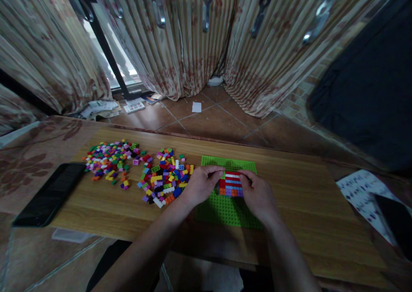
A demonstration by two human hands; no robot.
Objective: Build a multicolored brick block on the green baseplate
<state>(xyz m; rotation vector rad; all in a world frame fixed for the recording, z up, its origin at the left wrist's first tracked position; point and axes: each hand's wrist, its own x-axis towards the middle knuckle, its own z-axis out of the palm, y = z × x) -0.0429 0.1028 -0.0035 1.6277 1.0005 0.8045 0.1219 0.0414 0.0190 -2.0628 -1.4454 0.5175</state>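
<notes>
A green baseplate (230, 212) lies on the wooden table (299, 206) in front of me. On it stands a small block of bricks (232, 185) in red, white, purple and orange rows. My left hand (202, 184) is at the block's left edge, fingers curled and pinched toward its top corner. My right hand (257, 195) rests against the block's right side, fingers bent onto it. What the fingertips pinch is too small to make out.
Two heaps of small loose bricks lie to the left, one (165, 176) beside my left hand, another (111, 158) farther left. A black phone (51, 193) lies at the table's left end. Printed paper (365, 193) sits at the right. Curtains hang beyond.
</notes>
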